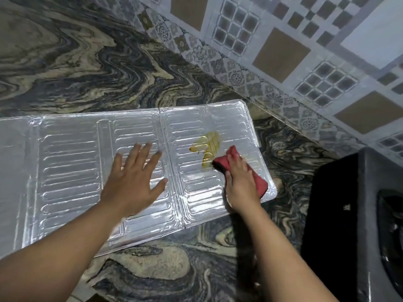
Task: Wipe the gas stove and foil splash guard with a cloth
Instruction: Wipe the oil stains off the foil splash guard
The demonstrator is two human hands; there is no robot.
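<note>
— So where does it stand?

— Guard [135, 171] lies flat on the counter [87, 73], unfolded. Left hand [133, 182] rests on its middle panel, fingers spread and straight, pinning it down. Right hand [241, 184] is curled round the cloth [231, 158], pressing it onto the right panel.

— And the mess?

— A yellow smear [207, 149] at about eleven o'clock from the cloth — the cloth's front edge is touching its lower end. Stove [357, 225] sits off at three o'clock, mostly out of view, not being wiped.

— How would you finish this patch?

— I'd judge the foil thin and easy to crease, so keep the left palm flat near the fold. Push the cloth toward eleven o'clock along the ribs rather than across them — grease likely sits in the grooves. Press firmly but evenly, and turn the cloth to a clean face once it loads up, or it will only spread the yellow.
</note>
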